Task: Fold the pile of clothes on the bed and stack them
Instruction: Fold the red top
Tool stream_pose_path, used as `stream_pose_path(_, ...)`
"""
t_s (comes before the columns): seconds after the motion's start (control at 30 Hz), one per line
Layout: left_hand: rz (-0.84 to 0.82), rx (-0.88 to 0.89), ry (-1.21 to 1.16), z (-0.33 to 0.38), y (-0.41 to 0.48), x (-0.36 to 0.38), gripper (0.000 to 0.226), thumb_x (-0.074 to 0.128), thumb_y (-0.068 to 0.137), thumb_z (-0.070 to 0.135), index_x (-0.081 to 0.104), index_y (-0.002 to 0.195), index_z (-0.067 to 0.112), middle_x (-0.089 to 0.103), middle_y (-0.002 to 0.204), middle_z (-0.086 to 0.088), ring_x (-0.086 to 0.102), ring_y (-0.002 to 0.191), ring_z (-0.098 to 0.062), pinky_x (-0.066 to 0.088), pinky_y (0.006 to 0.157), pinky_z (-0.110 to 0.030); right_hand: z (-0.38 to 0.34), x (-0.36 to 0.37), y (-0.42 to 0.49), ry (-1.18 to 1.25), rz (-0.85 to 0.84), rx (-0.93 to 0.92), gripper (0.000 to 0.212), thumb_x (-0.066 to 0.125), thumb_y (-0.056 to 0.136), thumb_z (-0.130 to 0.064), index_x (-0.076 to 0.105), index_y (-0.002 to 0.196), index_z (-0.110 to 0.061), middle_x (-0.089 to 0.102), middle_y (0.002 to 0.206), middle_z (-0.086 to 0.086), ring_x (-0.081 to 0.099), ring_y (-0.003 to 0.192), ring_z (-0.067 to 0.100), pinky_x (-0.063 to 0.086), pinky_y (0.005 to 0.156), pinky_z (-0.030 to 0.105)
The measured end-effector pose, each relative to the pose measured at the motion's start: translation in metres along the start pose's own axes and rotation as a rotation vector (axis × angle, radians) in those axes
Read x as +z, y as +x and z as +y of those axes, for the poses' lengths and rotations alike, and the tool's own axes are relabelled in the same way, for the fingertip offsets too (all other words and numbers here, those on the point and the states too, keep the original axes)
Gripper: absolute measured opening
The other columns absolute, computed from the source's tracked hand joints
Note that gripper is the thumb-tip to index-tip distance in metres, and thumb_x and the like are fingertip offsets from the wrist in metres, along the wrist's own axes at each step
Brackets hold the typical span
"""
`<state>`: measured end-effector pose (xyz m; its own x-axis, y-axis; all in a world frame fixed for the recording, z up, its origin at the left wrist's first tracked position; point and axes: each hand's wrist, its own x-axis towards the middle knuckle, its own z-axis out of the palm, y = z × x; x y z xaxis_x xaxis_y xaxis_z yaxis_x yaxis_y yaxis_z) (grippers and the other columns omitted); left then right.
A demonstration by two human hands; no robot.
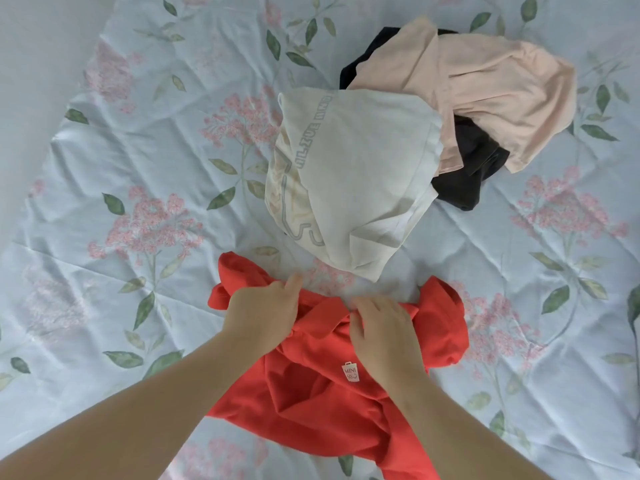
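Observation:
A red polo shirt (322,403) lies crumpled on the bed in front of me, a small white logo on its chest. My left hand (265,315) grips the cloth at the collar's left side. My right hand (382,332) pinches the collar's right side, fingers curled into the fabric. Beyond the shirt lies a white printed garment (360,181), loosely heaped. Further back right, a pale pink garment (491,88) lies over a black one (464,171).
The bed is covered by a light blue sheet (138,168) with pink flowers and green leaves, creased in places. Open sheet stretches to the left and to the near right of the clothes.

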<state>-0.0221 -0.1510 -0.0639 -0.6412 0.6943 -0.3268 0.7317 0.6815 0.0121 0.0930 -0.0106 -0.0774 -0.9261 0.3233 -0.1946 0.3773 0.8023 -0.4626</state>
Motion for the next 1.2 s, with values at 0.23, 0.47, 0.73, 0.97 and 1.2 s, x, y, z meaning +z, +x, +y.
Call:
stream_pose_path(0.23,-0.257,0.006,0.071,-0.026,0.023,0.022,0.044,0.05,0.086,0.054,0.058,0.118,0.025,0.031,0.146,-0.003,0.021,0.139,-0.027,0.013,0.113,-0.043,0.015,0.024,0.03,0.216,-0.559,0.414,0.052,0.048,0.093,-0.047,0.044,0.132,-0.012,0.055,0.13,0.011,0.049,0.122,0.028,0.039,0.097,0.034)
stream_pose_path(0.47,-0.443,0.111,-0.19,-0.058,0.005,0.023,0.065,0.062,0.071,0.067,0.043,0.122,0.031,0.05,0.12,0.011,0.042,0.117,-0.019,0.033,0.094,-0.033,0.007,0.032,0.002,0.285,-0.515,0.406,0.02,0.061,0.084,-0.041,0.053,0.083,-0.023,0.055,0.084,-0.006,0.057,0.095,0.02,0.043,0.08,0.033)
stream_pose_path(0.73,-0.374,-0.029,-0.271,-0.053,-0.009,0.003,0.047,0.045,0.083,0.067,0.056,0.105,0.027,0.059,0.097,0.009,0.051,0.107,-0.018,0.032,0.092,-0.031,-0.012,-0.033,-0.01,0.505,0.025,0.196,0.01,0.069,0.078,-0.01,0.062,0.071,-0.012,0.061,0.068,-0.009,0.055,0.072,0.007,0.042,0.073,0.021)
stream_pose_path(0.97,-0.186,-0.202,-0.803,-0.032,-0.023,-0.069,0.017,0.047,0.096,0.036,0.052,0.088,0.021,0.053,0.073,0.004,0.05,0.061,-0.008,0.035,0.05,-0.017,-0.012,-0.102,-0.027,0.625,0.178,0.311,0.017,0.063,0.082,-0.015,0.054,0.07,-0.023,0.057,0.061,-0.023,0.049,0.055,-0.005,0.037,0.052,0.009)
stream_pose_path(1.2,-0.266,0.066,-0.845,-0.028,-0.052,-0.19,0.055,0.081,0.062,0.042,0.05,0.105,0.052,0.059,0.102,0.022,0.06,0.086,0.007,0.046,0.067,-0.009,-0.031,-0.188,-0.048,0.707,0.363,0.302,0.018,0.061,0.085,-0.015,0.052,0.069,-0.016,0.045,0.049,-0.016,0.041,0.047,-0.001,0.033,0.045,0.009)
